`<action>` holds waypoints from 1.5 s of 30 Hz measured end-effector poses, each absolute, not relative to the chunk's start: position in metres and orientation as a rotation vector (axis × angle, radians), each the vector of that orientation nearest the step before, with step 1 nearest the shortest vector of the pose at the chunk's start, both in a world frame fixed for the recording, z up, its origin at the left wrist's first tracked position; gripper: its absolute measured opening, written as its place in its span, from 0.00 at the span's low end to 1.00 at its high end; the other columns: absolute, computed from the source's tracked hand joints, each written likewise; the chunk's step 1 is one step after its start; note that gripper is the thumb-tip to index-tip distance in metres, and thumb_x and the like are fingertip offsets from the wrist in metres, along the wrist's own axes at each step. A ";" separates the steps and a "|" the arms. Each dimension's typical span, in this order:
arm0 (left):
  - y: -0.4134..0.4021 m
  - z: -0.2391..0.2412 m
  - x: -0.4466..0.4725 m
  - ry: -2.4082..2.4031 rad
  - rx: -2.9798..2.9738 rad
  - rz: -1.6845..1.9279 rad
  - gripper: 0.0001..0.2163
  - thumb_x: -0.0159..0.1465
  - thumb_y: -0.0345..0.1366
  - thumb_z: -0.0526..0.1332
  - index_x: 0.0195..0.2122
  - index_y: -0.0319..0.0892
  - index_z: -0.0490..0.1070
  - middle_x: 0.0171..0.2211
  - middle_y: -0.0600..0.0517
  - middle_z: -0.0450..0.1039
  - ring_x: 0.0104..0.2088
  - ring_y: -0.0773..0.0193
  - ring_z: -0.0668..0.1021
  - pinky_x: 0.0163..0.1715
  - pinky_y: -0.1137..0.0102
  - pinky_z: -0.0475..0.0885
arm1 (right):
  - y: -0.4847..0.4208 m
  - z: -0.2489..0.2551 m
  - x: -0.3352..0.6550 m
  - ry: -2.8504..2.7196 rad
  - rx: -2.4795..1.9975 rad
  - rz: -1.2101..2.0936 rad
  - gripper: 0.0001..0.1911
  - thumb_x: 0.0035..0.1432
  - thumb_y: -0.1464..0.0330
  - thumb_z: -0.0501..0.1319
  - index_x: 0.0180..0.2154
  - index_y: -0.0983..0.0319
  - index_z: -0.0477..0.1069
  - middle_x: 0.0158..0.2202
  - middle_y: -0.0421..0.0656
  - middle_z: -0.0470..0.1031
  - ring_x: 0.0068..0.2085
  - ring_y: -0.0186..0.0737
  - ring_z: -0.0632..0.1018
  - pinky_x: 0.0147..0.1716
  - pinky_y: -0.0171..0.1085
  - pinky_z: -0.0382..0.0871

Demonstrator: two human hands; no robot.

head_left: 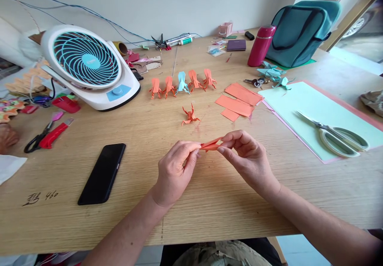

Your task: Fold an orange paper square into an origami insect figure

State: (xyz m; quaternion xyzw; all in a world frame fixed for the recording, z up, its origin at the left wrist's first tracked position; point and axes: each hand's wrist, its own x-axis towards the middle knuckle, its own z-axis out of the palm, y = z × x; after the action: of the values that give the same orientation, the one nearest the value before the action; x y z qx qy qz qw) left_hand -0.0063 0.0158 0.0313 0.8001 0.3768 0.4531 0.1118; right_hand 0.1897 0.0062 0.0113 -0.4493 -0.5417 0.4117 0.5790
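A folded orange paper piece (211,144) is held just above the wooden table (209,202) between both hands. My left hand (176,170) pinches its left end with thumb and fingers. My right hand (243,156) pinches the right end. A finished orange origami figure (190,115) stands on the table just beyond the hands. Further back stands a row of several origami figures (182,83), orange with one light blue. Flat orange paper strips (237,100) lie to the right of them.
A black phone (102,173) lies left of my hands. A white and blue fan (89,64) stands at back left, with red-handled scissors (48,135) near it. Large scissors (336,135) rest on a green sheet (302,106) at right. A red bottle (261,45) and teal bag (302,30) stand behind.
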 end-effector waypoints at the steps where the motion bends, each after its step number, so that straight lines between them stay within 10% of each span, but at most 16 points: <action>1: 0.016 0.031 -0.006 1.103 2.371 1.335 0.09 0.68 0.22 0.60 0.44 0.42 0.75 0.36 0.52 0.78 0.34 0.70 0.81 0.39 0.75 0.76 | 0.006 0.012 0.189 -1.239 -1.042 0.999 0.09 0.58 0.65 0.71 0.38 0.57 0.73 0.32 0.38 0.76 0.33 0.34 0.76 0.36 0.37 0.70; 17: 0.020 0.025 -0.010 1.115 2.280 1.337 0.07 0.66 0.22 0.63 0.41 0.40 0.77 0.32 0.54 0.76 0.28 0.73 0.77 0.32 0.76 0.72 | 0.008 0.011 0.188 -1.271 -1.002 1.158 0.20 0.55 0.63 0.72 0.48 0.55 0.71 0.37 0.39 0.74 0.36 0.34 0.74 0.37 0.36 0.70; 45: 0.014 0.024 -0.002 1.058 2.029 1.256 0.05 0.68 0.26 0.61 0.41 0.42 0.73 0.32 0.56 0.74 0.25 0.75 0.76 0.27 0.79 0.73 | 0.005 0.009 0.188 -1.531 -1.008 1.093 0.03 0.64 0.68 0.64 0.37 0.59 0.76 0.34 0.41 0.76 0.36 0.38 0.76 0.38 0.39 0.69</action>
State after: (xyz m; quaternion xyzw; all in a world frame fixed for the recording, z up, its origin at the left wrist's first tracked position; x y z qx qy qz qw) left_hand -0.0016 0.0138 0.0239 0.7500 0.3912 0.4643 0.2625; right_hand 0.1882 0.0047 0.0088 -0.4137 -0.6283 0.4486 0.4826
